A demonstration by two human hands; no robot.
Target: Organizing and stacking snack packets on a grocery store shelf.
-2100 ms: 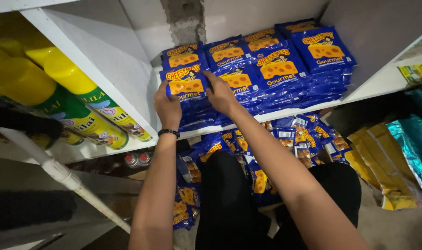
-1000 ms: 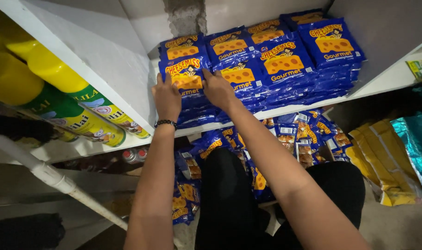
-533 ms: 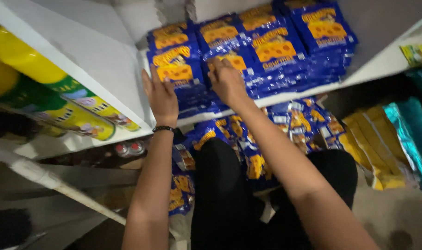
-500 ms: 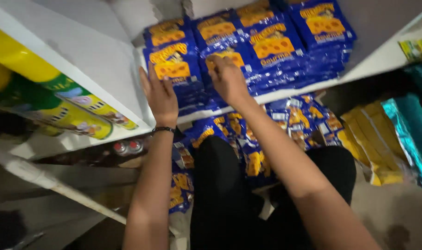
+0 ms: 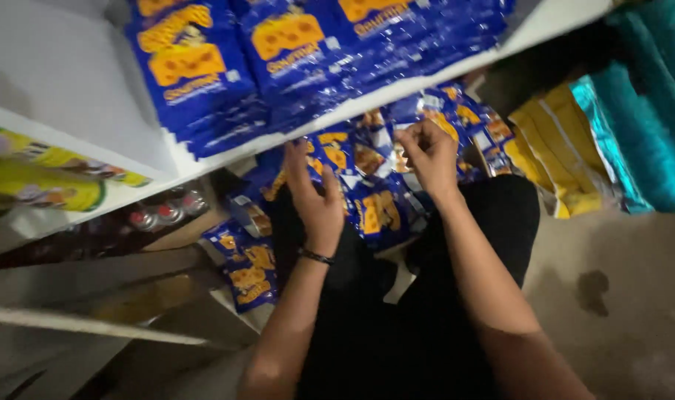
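White shelving (image 5: 78, 111) fills the upper left of the head view, and below its front edge a loose heap of blue packets (image 5: 382, 211) lies in the person's lap and spills toward the floor. That heap sits directly ahead of both hands, just past the fingertips, with the packets lying at mixed angles so no single long axis holds for all of them. The right hand (image 5: 429, 154) is the nearer one: its fingers are curled and drawn together at the top of the heap, apparently pinching a packet edge, though blur keeps me from telling whether anything is truly held. The left hand (image 5: 313, 194) hovers over the near side of the heap with fingers spread wide and straight, holding nothing; a dark bead bracelet (image 5: 315, 257) rings its wrist. Each packet is a flat blue rectangle with a yellow-orange cheese picture in the middle and a small white label patch at one corner. Above, neat stacked packets (image 5: 204, 74) of the same kind lie flat on the shelf, side by side. To the left, on a lower shelf, yellow-and-green cans (image 5: 41, 185) lie on their sides. To the right, yellow pouches (image 5: 549, 152) and shiny teal foil bags (image 5: 634, 111) lean by the floor (image 5: 619, 296).
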